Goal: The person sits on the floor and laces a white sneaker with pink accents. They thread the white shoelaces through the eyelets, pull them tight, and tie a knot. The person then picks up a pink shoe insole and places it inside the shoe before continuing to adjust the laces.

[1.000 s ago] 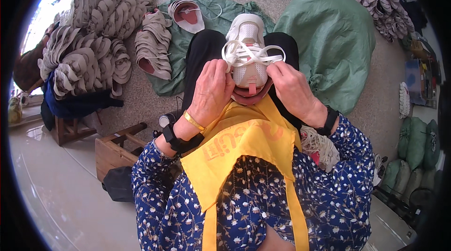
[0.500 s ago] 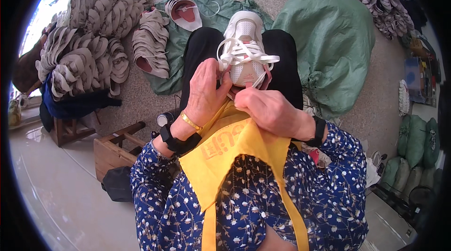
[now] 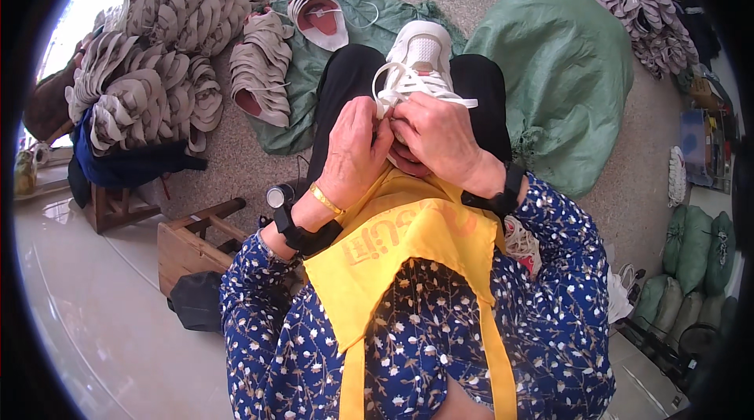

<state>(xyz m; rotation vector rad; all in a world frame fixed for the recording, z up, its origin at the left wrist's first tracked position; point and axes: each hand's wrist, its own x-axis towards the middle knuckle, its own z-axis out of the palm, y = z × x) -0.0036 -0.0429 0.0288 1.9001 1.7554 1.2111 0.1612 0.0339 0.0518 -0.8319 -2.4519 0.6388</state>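
A white sneaker (image 3: pixel 420 47) with loose white shoelaces (image 3: pixel 416 84) rests between my knees, over a yellow apron (image 3: pixel 393 231). My left hand (image 3: pixel 353 141) is closed on the sneaker's left edge, its fingertips by a loop of lace. My right hand (image 3: pixel 444 137) lies across the near part of the shoe, with its fingers pinched close to the left fingertips, at the lace. Both hands cover the near end of the sneaker, so the exact grip is partly hidden.
Stacks of grey shoe uppers (image 3: pixel 157 98) stand at the left, with a shorter stack (image 3: pixel 263 66) nearer. One upper (image 3: pixel 318 19) lies on flat green sacking (image 3: pixel 361 7). A full green sack (image 3: pixel 561 82) is at right. A wooden stool (image 3: pixel 196 251) stands at lower left.
My right hand has moved up and left over the shoe, its fingers now meeting my left fingertips at the edge. The left hand stays at the sneaker's left side.
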